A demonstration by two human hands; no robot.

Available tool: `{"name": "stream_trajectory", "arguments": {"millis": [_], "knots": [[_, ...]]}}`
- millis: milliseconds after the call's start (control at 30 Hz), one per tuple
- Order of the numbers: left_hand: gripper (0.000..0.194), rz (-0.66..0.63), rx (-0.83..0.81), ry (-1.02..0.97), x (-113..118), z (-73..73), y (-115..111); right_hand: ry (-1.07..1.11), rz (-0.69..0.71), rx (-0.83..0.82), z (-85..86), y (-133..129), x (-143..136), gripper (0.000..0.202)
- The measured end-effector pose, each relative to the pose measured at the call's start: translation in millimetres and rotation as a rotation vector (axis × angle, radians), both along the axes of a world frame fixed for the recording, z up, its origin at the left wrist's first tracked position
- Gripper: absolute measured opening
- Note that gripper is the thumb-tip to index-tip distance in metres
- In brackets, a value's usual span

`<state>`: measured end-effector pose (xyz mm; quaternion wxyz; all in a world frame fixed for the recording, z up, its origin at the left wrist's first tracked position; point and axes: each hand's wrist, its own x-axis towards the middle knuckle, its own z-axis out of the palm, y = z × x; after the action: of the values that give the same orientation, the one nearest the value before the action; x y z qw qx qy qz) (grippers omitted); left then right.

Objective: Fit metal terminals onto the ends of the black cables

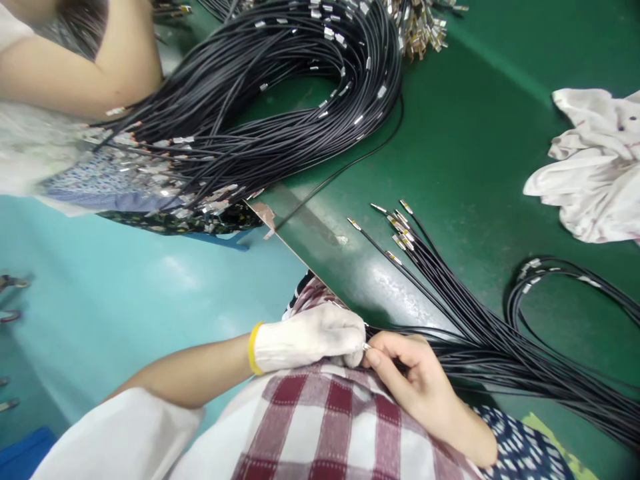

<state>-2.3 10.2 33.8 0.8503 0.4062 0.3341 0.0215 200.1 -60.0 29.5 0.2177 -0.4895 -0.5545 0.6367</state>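
My left hand (320,337), in a white glove with a yellow cuff, is closed at the table's front edge, close to my body. Its fingertips meet those of my bare right hand (407,373), which pinches a small silvery cable end (367,347) between thumb and finger. What else lies inside the glove is hidden. Beyond my right hand, a bundle of black cables (480,333) runs to the lower right, its metal-tipped ends (403,233) fanned out on the green table.
A large looped bundle of black cables (300,133) hangs over the table (465,160) edge beside another person's arm (85,73). White cloth (600,167) and a smaller cable coil (515,300) lie at right. More connectors (420,30) sit at the back.
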Motion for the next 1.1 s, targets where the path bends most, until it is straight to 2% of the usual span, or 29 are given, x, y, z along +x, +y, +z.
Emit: {"name": "stream_trajectory", "arguments": {"millis": [200, 300, 367, 433, 500, 533, 600, 667, 733, 933, 1033, 1100], "knots": [[0.036, 0.016, 0.009, -0.003, 2.2, -1.8, 2.2, 0.034, -0.02, -0.019, -1.2, 2.2, -1.0, 0.035], [0.034, -0.036, 0.043, 0.039, 1.5, 1.7, 7.8, -0.001, 0.054, 0.063, 7.2, 10.8, 0.8, 0.034], [0.029, -0.106, 0.281, 0.18, 1.1, 2.9, 10.4, -0.128, 0.156, 0.261, 12.1, 20.3, 6.3, 0.03], [0.021, -0.092, 0.739, 0.414, 2.3, 0.0, 10.7, -0.334, 0.189, 0.506, 11.3, 31.6, 16.3, 0.03], [0.018, -0.053, 1.185, 0.553, 5.6, -6.8, 9.1, -0.591, 0.09, 0.671, 3.1, 42.4, 29.4, 0.032], [0.02, -0.081, 1.33, 0.544, 7.7, -11.0, 8.2, -0.734, 0.013, 0.71, -3.1, 46.9, 36.1, 0.029], [0.02, -0.195, 1.476, 0.468, 11.8, -18.4, 7.0, -0.986, -0.075, 0.718, -16.4, 53.2, 47.1, 0.021], [0.026, -0.281, 1.52, 0.427, 14.7, -22.6, 7.3, -1.077, -0.065, 0.704, -26.9, 56.0, 53.2, 0.014], [0.033, -0.279, 1.528, 0.432, 15.7, -23.8, 8.8, -1.036, -0.061, 0.681, -31.9, 56.3, 55.2, 0.012], [0.023, -0.056, 1.387, 0.506, 16.1, -20.0, 13.4, -0.729, -0.167, 0.544, -22.6, 46.9, 58.4, 0.01], [0.017, 0.064, 1.219, 0.529, 20.3, -12.0, 12.3, -0.516, -0.174, 0.485, -11.5, 36.1, 63.3, 0.01], [0.015, 0.093, 1.094, 0.505, 25.1, -4.7, 11.6, -0.364, -0.14, 0.412, -4.9, 29.2, 66.5, 0.008]]}}
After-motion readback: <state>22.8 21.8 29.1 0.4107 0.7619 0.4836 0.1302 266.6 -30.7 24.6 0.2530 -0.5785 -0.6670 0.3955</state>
